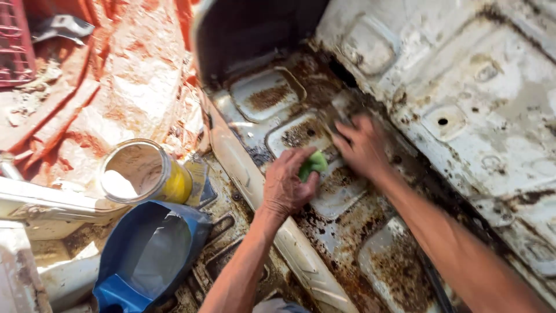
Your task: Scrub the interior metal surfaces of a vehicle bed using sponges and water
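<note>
— Two hands on one rusty panel [370, 232]. What is the biggest thing there?

— That panel: a white sheet-metal floor with pressed rectangular recesses, heavily rusted, brown flakes in every hollow. It runs from lower centre up to the right, where it rises into a dirty white wall [492, 87] with small holes. A dark cavity [255, 29] opens at top centre. Sunlight falls hard across it all.

— And left of it?

— A raised white sill [260, 191] runs diagonally beside the floor. Past it lies a red, dust-caked surface [116, 75], and a red crate [14, 40] sits in the top left corner.

— Next in size?

— A blue bag [145, 255] at lower left, mouth open and facing up. Just above it a yellow can [145, 171] lies tilted, its open mouth towards the camera and left, pale residue inside.

— Now the hands.

— The left hand [286, 185] is clenched round a green sponge [313, 164], pressed to the floor in a recess. Only a small lump shows past the fingers; it pokes up and right, and I cannot tell its long axis. The right hand [362, 145] lies just beside it, fingers spread flat on the metal, grasping nothing that I can see. Its fingertips are blurred.
</note>
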